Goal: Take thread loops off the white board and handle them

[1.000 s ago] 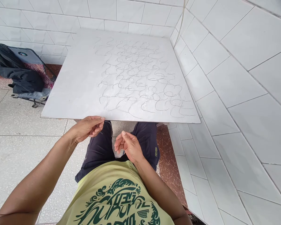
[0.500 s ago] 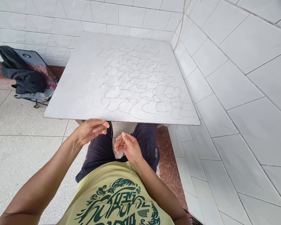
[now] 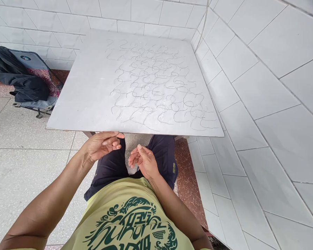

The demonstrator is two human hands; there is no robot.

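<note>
In front of the table's near edge, my left hand (image 3: 100, 145) is held with thumb and forefinger pressed together, the other fingers curled. Slightly lower and to the right is my right hand (image 3: 145, 162), its thumb closed against the forefinger in a pinch. Whatever lies in either pinch is too fine to make out now. Across the white tabletop (image 3: 75, 90) spread many thin, dark, curved strands (image 3: 148, 92), S-shaped or hooked, in rough rows. Whether they are wire or thread, I cannot tell.
A folding chair (image 3: 50, 81) with dark cloth (image 3: 28, 85) over it stands left of the table. White tiled walls (image 3: 271, 80) rise behind and close along the right. A cable (image 3: 203, 26) runs down the corner. My legs (image 3: 109, 163) are under the table edge.
A fine pale strand that showed hanging by my left fingertips is no longer discernible. Both hands have barely moved. The view has shifted slightly, the chair now sitting a little further left.
</note>
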